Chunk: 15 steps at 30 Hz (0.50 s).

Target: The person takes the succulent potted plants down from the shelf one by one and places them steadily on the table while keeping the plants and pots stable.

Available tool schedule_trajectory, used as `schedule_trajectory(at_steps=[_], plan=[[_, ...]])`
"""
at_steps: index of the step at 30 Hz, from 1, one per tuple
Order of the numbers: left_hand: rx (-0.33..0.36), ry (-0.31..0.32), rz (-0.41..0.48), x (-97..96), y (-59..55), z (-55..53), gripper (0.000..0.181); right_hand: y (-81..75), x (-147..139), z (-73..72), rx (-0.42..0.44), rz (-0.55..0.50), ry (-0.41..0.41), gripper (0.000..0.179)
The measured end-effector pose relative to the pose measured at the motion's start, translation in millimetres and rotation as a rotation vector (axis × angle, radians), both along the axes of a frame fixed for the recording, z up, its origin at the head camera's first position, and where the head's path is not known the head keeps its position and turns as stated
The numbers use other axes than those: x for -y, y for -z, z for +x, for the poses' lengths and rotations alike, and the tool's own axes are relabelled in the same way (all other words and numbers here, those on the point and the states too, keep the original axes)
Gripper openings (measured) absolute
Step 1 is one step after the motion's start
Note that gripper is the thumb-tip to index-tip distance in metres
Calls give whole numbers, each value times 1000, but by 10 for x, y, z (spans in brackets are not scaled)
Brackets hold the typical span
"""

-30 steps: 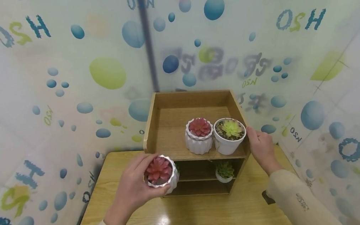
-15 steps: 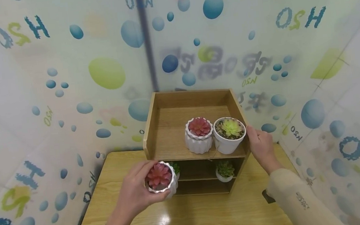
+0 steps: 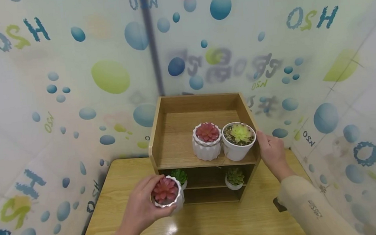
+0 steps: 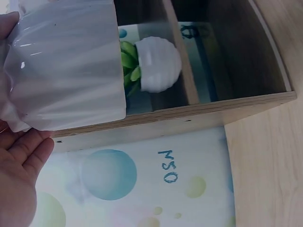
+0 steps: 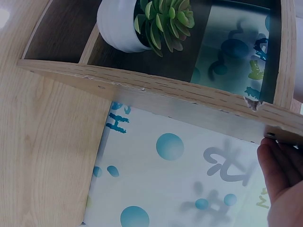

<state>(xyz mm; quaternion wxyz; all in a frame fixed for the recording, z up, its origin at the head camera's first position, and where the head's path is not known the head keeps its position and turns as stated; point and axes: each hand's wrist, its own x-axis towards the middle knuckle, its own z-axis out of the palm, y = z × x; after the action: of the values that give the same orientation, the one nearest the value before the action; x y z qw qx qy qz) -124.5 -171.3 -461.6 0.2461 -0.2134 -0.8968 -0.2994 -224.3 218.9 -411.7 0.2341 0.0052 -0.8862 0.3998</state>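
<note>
My left hand [image 3: 142, 207] grips a white ribbed pot with a red succulent [image 3: 165, 190], holding it up before the lower left front of a small wooden shelf [image 3: 172, 130]. In the left wrist view the white pot [image 4: 66, 66] fills the upper left, fingertips under its rim. My right hand [image 3: 273, 153] holds the shelf's right side panel near the top front; in the right wrist view its fingers [image 5: 274, 163] lie against the outer face. On the top tier stand another white ribbed pot with a red succulent [image 3: 207, 143] and a smooth white pot with a yellow-green succulent [image 3: 239, 144].
On the middle tier, a green succulent [image 3: 179, 175] stands at the left, partly behind the held pot, and a potted green succulent [image 3: 234, 177] at the right. The shelf stands on a wooden table [image 3: 217, 227], with patterned walls [image 3: 110, 75] around it.
My left hand has moved slightly down and away from the shelf with the red succulent pot, uncovering the green succulent behind. My right hand stays on the shelf's side.
</note>
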Motion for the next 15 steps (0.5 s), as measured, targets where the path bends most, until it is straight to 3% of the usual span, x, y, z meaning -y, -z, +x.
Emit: schedule_trajectory(at_steps=[15], plan=[[-3, -13, -15, 20, 215, 38, 80, 2, 3, 4, 5, -8, -11, 62]])
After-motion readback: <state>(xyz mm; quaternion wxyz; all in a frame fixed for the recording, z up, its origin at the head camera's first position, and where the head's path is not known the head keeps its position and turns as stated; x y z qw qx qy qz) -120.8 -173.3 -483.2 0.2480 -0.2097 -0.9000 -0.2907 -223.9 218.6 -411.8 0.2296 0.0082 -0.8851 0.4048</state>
